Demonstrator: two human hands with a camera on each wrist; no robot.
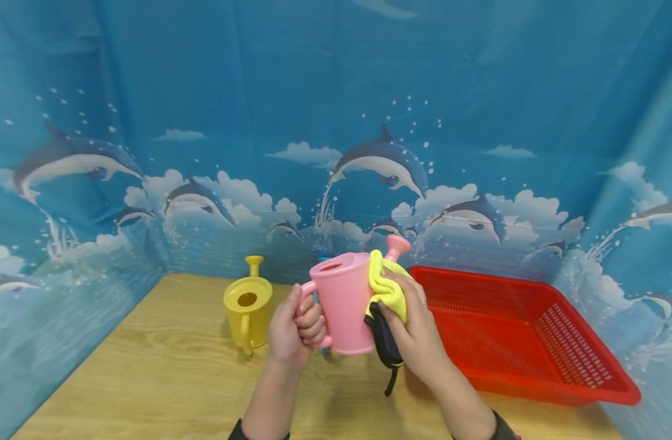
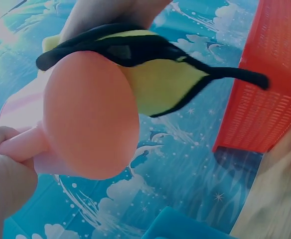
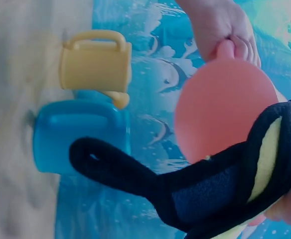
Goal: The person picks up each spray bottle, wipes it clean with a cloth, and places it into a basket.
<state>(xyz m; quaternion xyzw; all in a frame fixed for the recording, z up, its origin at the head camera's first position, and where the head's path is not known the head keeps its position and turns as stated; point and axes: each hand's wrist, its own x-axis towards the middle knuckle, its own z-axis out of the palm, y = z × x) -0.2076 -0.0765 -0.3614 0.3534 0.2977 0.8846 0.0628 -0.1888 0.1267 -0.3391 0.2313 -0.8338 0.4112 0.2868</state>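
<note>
A pink toy watering can is held up above the wooden table. My left hand grips its handle, as the left wrist view shows with the can's round underside close up. My right hand presses a yellow cloth with black trim against the can's right side near the spout. The cloth's black loop hangs down below the can.
A yellow toy watering can stands on the table to the left, also seen as the yellow can. A blue can stands beside it, mostly hidden in the head view. A red perforated basket sits at the right. Dolphin-print backdrop surrounds the table.
</note>
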